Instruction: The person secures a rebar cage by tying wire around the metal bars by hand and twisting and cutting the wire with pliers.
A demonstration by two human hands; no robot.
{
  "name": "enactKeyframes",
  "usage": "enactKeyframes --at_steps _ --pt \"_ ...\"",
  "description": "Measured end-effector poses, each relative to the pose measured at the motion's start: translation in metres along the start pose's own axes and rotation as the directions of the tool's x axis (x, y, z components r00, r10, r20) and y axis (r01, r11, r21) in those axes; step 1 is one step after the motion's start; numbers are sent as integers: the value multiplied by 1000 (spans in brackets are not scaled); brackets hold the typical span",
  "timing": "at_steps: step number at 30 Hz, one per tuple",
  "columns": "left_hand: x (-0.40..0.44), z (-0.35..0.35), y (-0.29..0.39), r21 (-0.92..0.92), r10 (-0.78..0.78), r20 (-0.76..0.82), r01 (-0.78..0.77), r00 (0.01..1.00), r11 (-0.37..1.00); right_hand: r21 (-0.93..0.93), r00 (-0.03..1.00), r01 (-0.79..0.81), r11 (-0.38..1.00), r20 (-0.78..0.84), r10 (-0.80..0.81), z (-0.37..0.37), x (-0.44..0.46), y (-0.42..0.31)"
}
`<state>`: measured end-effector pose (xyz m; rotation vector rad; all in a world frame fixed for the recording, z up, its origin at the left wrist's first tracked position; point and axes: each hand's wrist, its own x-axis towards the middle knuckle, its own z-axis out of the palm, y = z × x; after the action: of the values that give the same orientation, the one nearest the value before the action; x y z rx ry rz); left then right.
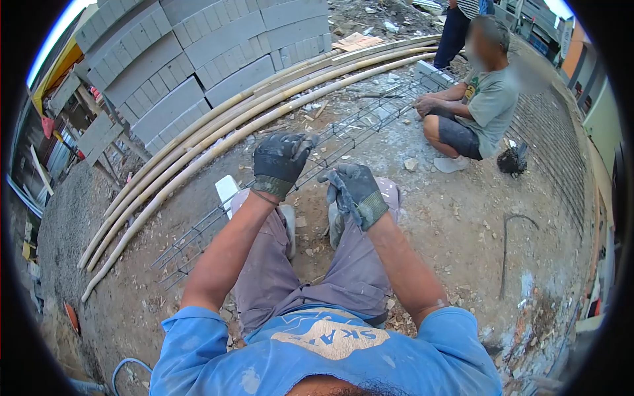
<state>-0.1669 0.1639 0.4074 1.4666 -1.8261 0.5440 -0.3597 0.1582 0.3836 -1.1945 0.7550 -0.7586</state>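
— Where is the steel cage (340, 149) lying, and what are your fingers doing?

— It is running diagonally along the dirt ground (456, 231) beyond your lap. Your left hand (282, 162) and right hand (358, 188), both gloved, are hanging near it, fingers curling inward; I cannot tell whether they are clamping on anything.

— How is it likely handling?

— Judging by its thin bars, it is probably behaving as moderately heavy, springy lengthwise, rough rather than slippery. A long bar beside a stirrup is likely offering you the soundest hold.

— Surroundings?

— Loose stones are littering the ground, long poles (228, 137) are lying before stacked blocks (228, 49), and a co-worker (492, 105) is crouching towards the cage's far end.
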Motion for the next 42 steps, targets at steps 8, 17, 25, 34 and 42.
enactKeyframes --at_steps 8,17,25,34,42 --pt "20 30 -31 -108 -363 351 422 863 900 -66 999 3 998 35 0 -15 23 -2" --pt "30 160 -159 -455 -505 783 888 363 -66 116 980 -22 993 199 -2 -32 164 -36" --pt "-10 298 -237 -173 -364 931 910 26 -377 -922 881 344 177 251 -402 -27 351 91" --pt "-150 358 -270 50 -83 982 663 -168 -747 -958 962 3 286 81 261 -77 423 204" --pt "-133 364 -248 61 -135 916 463 -378 -884 -929 974 220 298 190 -125 -57 416 212"
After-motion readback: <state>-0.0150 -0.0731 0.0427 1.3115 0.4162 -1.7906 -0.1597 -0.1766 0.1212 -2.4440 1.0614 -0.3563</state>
